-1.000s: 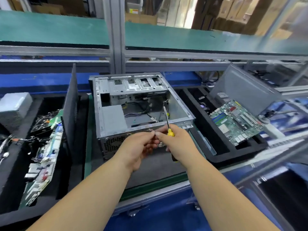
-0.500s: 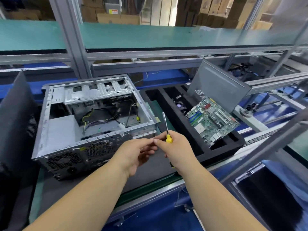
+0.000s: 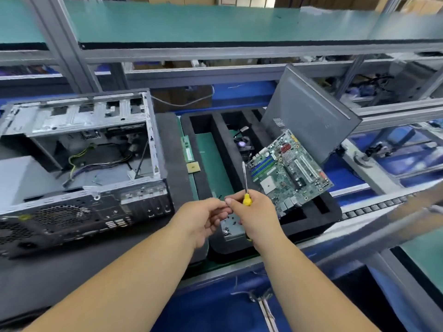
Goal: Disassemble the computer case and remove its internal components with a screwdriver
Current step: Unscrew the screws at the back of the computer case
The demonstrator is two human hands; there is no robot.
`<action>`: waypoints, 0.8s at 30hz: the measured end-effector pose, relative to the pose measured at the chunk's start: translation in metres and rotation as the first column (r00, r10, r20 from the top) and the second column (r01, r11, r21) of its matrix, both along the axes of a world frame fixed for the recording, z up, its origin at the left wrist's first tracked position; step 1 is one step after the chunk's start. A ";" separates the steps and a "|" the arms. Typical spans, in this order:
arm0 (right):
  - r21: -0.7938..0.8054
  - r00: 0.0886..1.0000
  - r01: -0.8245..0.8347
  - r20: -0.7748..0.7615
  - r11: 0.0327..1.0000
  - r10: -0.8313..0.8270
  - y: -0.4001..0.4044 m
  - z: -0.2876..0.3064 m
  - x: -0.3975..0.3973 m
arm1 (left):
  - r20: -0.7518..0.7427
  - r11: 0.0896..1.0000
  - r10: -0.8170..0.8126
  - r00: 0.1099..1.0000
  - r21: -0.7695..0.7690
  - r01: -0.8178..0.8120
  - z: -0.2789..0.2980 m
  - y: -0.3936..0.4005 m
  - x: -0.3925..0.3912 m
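Right hand (image 3: 255, 213) grips screwdriver (image 3: 245, 185); left hand (image 3: 203, 218) pinches something unseen, probably a screw. Advise releasing low over tray (image 3: 231, 232).

A screwdriver (image 3: 245, 185) with a yellow handle and silver shaft stands out against a black foam tray (image 3: 311, 212). The motherboard (image 3: 287, 168) is green, striped with blue and green memory slots, white expansion slots and a red heatsink. The computer case (image 3: 79, 164) shows bare silver metal, a black rear panel with honeycomb vent holes, and yellow, black and purple wires. The side panel (image 3: 309, 111) is dark grey. Teal mats cover the shelf (image 3: 191, 22).
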State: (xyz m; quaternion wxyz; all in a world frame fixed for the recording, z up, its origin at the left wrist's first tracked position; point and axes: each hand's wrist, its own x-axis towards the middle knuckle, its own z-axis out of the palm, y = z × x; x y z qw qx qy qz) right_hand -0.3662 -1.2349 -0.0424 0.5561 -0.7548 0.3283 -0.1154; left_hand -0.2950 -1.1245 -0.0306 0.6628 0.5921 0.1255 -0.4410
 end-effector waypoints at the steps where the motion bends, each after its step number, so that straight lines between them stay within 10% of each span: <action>1: 0.002 1.000 0.002 -0.001 1.000 -0.002 -0.006 -0.004 0.000 | -0.007 1.000 0.012 1.000 0.006 -0.012 -0.003 -0.006 -0.001; 11: 0.007 0.967 0.025 -0.254 1.000 -0.022 -0.036 -0.038 0.011 | 0.158 0.974 0.063 0.985 0.204 -0.095 -0.018 -0.023 0.009; 17: 0.316 0.988 0.101 -0.140 0.943 -0.059 -0.030 -0.030 0.023 | 0.355 0.973 -0.127 0.926 0.227 0.046 -0.013 0.004 0.015; 24: 0.227 0.999 -0.018 -0.034 0.974 0.026 0.005 0.000 0.036 | 0.485 0.947 -0.288 0.826 0.271 0.172 0.019 0.057 0.018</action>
